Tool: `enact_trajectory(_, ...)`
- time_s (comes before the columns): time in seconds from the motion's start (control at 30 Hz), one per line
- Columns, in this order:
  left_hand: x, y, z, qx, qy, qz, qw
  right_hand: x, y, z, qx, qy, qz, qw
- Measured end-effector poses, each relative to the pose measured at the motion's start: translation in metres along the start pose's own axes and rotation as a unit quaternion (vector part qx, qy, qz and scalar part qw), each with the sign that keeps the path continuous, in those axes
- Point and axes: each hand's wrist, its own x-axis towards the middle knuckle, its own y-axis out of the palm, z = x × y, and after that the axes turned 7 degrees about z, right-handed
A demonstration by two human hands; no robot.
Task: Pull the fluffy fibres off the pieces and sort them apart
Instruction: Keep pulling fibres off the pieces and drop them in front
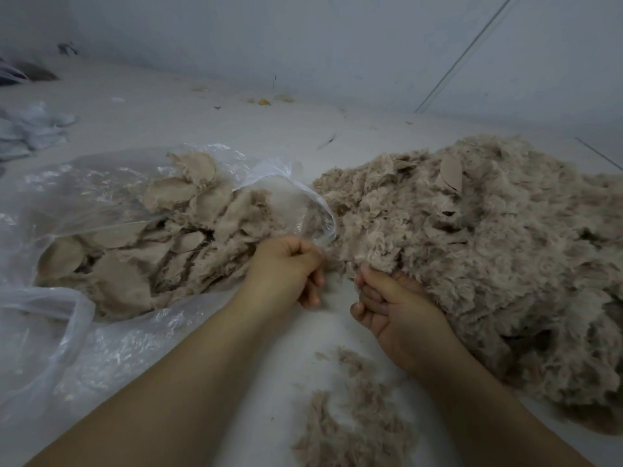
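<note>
A big heap of fluffy beige pieces (488, 251) lies on the right. A clear plastic bag (50, 203) on the left holds several flatter beige pieces (175, 237). My left hand (286, 267) is curled into a fist at the bag's mouth, pinching its plastic edge. At the near-left edge of the heap, my right hand (394, 308) has its fingers closed on a fluffy piece. Loose pulled fibres (350, 419) lie on the white surface between my forearms.
The white work surface (209, 116) runs back to a grey wall. Crumpled white plastic or cloth (30, 129) sits at the far left. Small scraps and a yellow bit (264, 102) lie near the wall.
</note>
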Motion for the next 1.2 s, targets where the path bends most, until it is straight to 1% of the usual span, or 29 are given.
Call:
enact_trajectory(0.1,0.000,0.000,0.001,0.001,0.068,-0.096,0.993,0.000,0.001,0.001,-0.002,0.000,-0.001,1.000)
enact_trajectory(0.13,0.002,-0.001,0.000,-0.012,0.076,-0.128,0.989,-0.001,0.002,0.001,-0.003,0.000,-0.002,1.000)
enact_trajectory(0.2,0.007,-0.007,-0.001,-0.065,0.046,-0.157,0.984,-0.001,0.003,0.000,-0.003,-0.002,-0.003,1.000)
enact_trajectory(0.27,0.011,-0.014,0.001,-0.111,-0.001,-0.146,0.983,-0.001,0.003,0.000,-0.005,-0.003,-0.005,1.000)
enact_trajectory(0.3,0.012,-0.015,0.002,-0.127,-0.012,-0.139,0.982,-0.001,0.003,0.000,-0.006,-0.002,-0.005,1.000)
enact_trajectory(0.37,0.013,-0.016,0.003,-0.152,-0.010,-0.139,0.979,-0.001,0.003,0.000,-0.009,-0.002,-0.006,1.000)
enact_trajectory(0.43,0.012,-0.014,0.003,-0.149,0.003,-0.144,0.978,0.000,0.003,-0.001,-0.010,-0.002,-0.009,1.000)
enact_trajectory(0.5,0.010,-0.010,0.000,-0.102,0.028,-0.144,0.984,0.001,0.002,-0.002,-0.010,-0.002,-0.014,1.000)
enact_trajectory(0.57,0.007,-0.004,0.001,-0.016,0.059,-0.128,0.990,0.001,0.001,-0.002,-0.010,-0.003,-0.011,1.000)
enact_trajectory(0.63,0.003,0.006,0.003,0.037,0.078,-0.080,0.993,0.000,0.001,-0.002,-0.007,-0.003,-0.004,1.000)
enact_trajectory(0.7,0.002,0.019,0.006,0.043,0.080,-0.014,0.996,0.000,0.001,-0.001,0.008,-0.002,-0.003,1.000)
enact_trajectory(0.73,0.004,0.025,0.008,0.063,0.076,0.005,0.995,-0.001,0.000,0.000,0.016,0.001,-0.003,1.000)
enact_trajectory(0.8,0.009,0.032,0.010,0.109,0.063,0.016,0.992,-0.001,0.001,0.002,0.024,0.008,-0.002,1.000)
enact_trajectory(0.9,0.014,0.033,0.010,0.067,0.036,0.022,0.997,-0.002,0.003,0.005,0.016,0.020,-0.014,1.000)
enact_trajectory(1.0,0.013,0.030,0.012,0.069,0.033,0.015,0.997,-0.003,0.005,0.005,0.003,0.019,-0.025,1.000)
enact_trajectory(1.1,0.010,0.024,0.010,0.063,0.028,0.012,0.998,-0.004,0.005,0.006,0.018,0.024,-0.032,0.999)
enact_trajectory(1.13,0.009,0.021,0.010,0.069,0.024,0.017,0.997,-0.004,0.005,0.007,0.021,0.025,-0.034,0.999)
enact_trajectory(1.2,0.005,0.017,0.012,0.119,0.024,0.030,0.992,-0.004,0.005,0.007,0.028,0.026,-0.038,0.999)
